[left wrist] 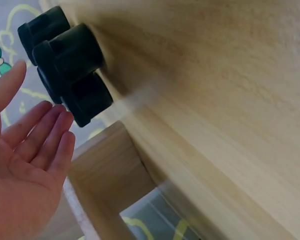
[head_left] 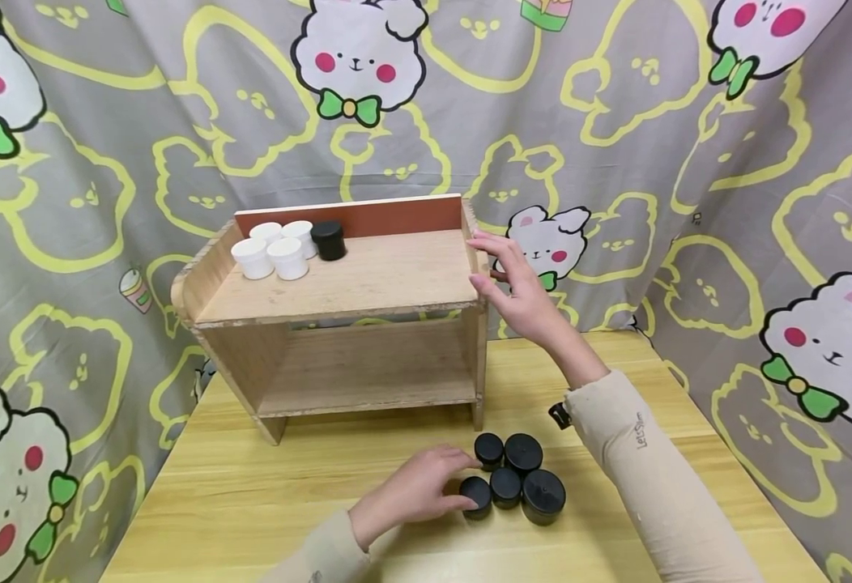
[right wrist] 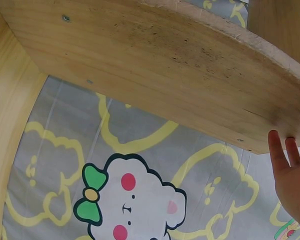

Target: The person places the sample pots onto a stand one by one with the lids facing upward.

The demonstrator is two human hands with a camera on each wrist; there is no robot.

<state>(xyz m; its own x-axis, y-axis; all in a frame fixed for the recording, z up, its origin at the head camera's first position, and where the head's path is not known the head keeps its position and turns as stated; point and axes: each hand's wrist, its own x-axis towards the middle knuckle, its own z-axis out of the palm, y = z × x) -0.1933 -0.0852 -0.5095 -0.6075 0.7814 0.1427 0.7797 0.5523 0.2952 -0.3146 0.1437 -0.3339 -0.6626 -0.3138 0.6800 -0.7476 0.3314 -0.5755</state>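
Note:
My left hand [head_left: 426,486] reaches in from the left beside a group of small black lidded jars [head_left: 505,487] on the tabletop. Its thumb and fingers are spread at the nearest black jar [head_left: 475,497]. The left wrist view shows the palm facing the jars [left wrist: 70,55], fingers loosely extended. Up at the wooden shelf [head_left: 368,283], my right hand [head_left: 521,291] rests its fingertips on the right side panel [head_left: 480,324]. In the right wrist view, straight fingers [right wrist: 279,152] touch that panel's outer face.
Several white-lidded tubs [head_left: 287,257] and one black jar [head_left: 328,240] stand at the left of the top board. A lower board [head_left: 368,368] spans the shelf. Patterned curtains [head_left: 368,154] hang behind and beside the wooden table [head_left: 251,502].

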